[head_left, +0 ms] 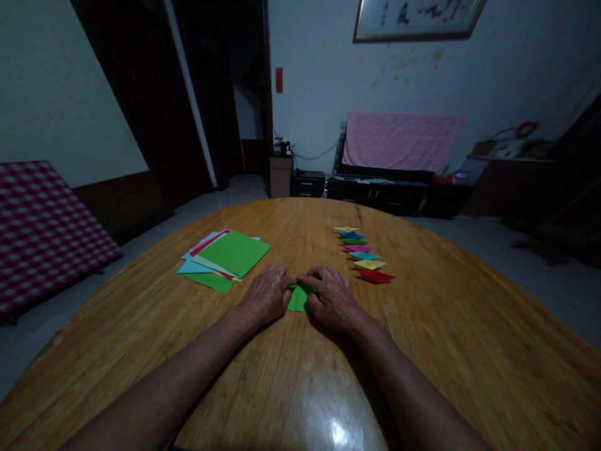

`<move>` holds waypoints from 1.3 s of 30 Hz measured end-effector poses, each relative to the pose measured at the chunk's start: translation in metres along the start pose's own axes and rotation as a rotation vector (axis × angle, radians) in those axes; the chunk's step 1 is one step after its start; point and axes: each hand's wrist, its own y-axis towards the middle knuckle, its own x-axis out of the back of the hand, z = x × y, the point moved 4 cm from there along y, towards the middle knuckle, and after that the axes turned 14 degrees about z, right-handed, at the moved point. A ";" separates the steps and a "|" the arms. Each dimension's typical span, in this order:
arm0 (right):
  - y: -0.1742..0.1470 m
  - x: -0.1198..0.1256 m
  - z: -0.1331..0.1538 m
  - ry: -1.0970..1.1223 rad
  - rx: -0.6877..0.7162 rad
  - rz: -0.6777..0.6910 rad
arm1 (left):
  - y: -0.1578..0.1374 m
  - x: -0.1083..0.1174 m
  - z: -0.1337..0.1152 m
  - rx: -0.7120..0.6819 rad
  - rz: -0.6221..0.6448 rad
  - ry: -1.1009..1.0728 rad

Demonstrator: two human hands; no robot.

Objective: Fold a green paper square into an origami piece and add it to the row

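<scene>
A green sheet of paper (297, 300), partly folded, lies on the wooden table between my hands. My left hand (270, 293) grips its left upper edge, fingers closed on the paper. On the other side, my right hand (331, 297) has its fingers bent and pressed on the paper's right upper part. Both hands cover much of the sheet, so its full shape is hidden. To the right stands a row of several small folded paper boats, with a red boat (375, 276) nearest me and a yellow boat (346, 230) farthest.
A loose stack of coloured paper (239, 250), green on top, lies left of my hands. The round wooden table (300, 216) curves away in front. Beyond it are a low black cabinet (380, 194) and a pink cloth (401, 141). A checked cloth (47, 232) is at far left.
</scene>
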 end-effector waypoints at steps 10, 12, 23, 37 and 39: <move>0.000 0.000 0.001 -0.024 0.000 0.018 | -0.001 -0.005 0.005 -0.045 -0.041 -0.023; 0.000 -0.001 0.001 -0.025 -0.001 0.012 | -0.001 -0.006 0.007 -0.058 -0.059 -0.023; -0.001 0.001 0.003 -0.035 -0.004 0.013 | -0.008 -0.004 0.003 -0.114 -0.110 -0.025; 0.000 0.000 0.004 -0.043 -0.025 0.017 | -0.008 -0.004 0.007 -0.150 -0.059 -0.009; 0.000 0.000 0.004 -0.045 -0.028 0.016 | -0.008 -0.004 0.008 -0.147 -0.051 -0.002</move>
